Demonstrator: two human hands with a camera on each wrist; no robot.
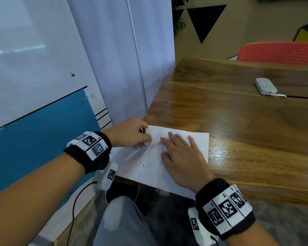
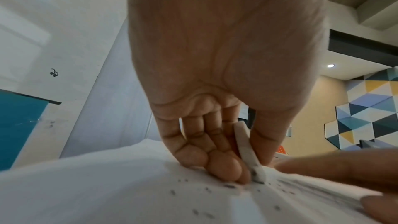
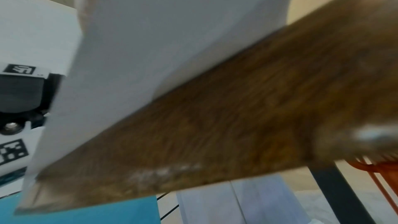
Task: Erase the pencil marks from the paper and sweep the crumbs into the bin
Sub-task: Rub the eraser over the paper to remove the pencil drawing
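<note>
At the desk (image 1: 238, 121) corner, paper (image 1: 185, 139) is pinned flat by the right hand (image 1: 181, 157), fingers straight. Eraser (image 2: 247, 152) is pinched in the left hand (image 1: 130, 133) grip. Risk: overhanging sheet gets creased; crumbs (image 2: 230, 186) get scattered off-edge by hard strokes.

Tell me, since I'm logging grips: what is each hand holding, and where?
Left hand pinches the white eraser by its flat sides, thumb against fingers. Right hand holds nothing; it presses flat on the paper.

head view looking down over paper (image 1: 167, 162), left wrist close along fingers, right wrist blurred under table edge (image 3: 237, 108)
</note>
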